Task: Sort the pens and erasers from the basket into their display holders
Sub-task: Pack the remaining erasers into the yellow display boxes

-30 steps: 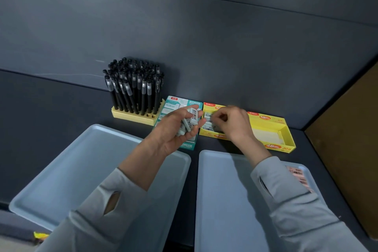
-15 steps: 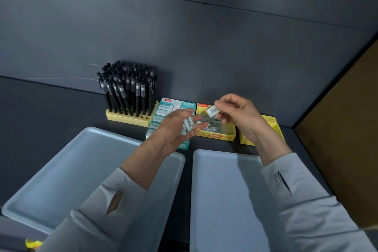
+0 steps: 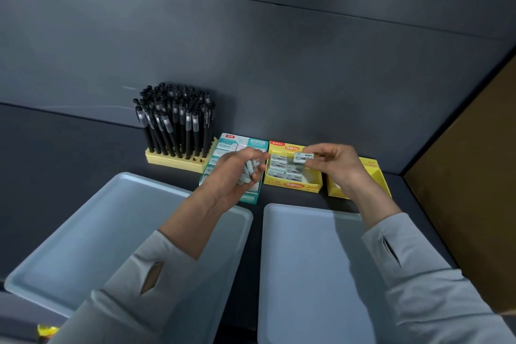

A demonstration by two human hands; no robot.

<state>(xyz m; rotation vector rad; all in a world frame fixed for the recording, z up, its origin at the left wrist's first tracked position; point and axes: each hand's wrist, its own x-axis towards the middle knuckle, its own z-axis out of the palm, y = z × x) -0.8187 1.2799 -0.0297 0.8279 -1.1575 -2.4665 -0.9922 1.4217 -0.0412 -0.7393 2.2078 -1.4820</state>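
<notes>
While the left hand (image 3: 234, 184) hovers palm-up over the teal display box (image 3: 243, 141), its fingers are curled round a small bunch of wrapped erasers (image 3: 249, 173). At three o'clock from it, the right hand (image 3: 337, 169) pinches a single white eraser (image 3: 303, 158) between thumb and fingertips. This eraser is held flat, label up, above the open yellow display box (image 3: 293, 185). Rows of like erasers (image 3: 280, 167) already lie in that box, filling its left part. A second yellow box (image 3: 374, 176) stands just beside it at three o'clock, partly hidden by the right wrist; what it holds cannot be made out.

At ten o'clock from the left hand, a pale yellow pen holder (image 3: 170, 160) stands against the dark wall, touching the teal box. Black capped pens (image 3: 178, 123) stand upright in it, tightly packed, with a few slots free at its front right corner.

Nearer the person, two pale blue trays (image 3: 92, 232) lie side by side on the dark worktop (image 3: 55, 148). One is at seven o'clock under the left forearm, and the other (image 3: 307, 274) is at five o'clock under the right forearm. Both arms wear light grey sleeves (image 3: 418, 288).
</notes>
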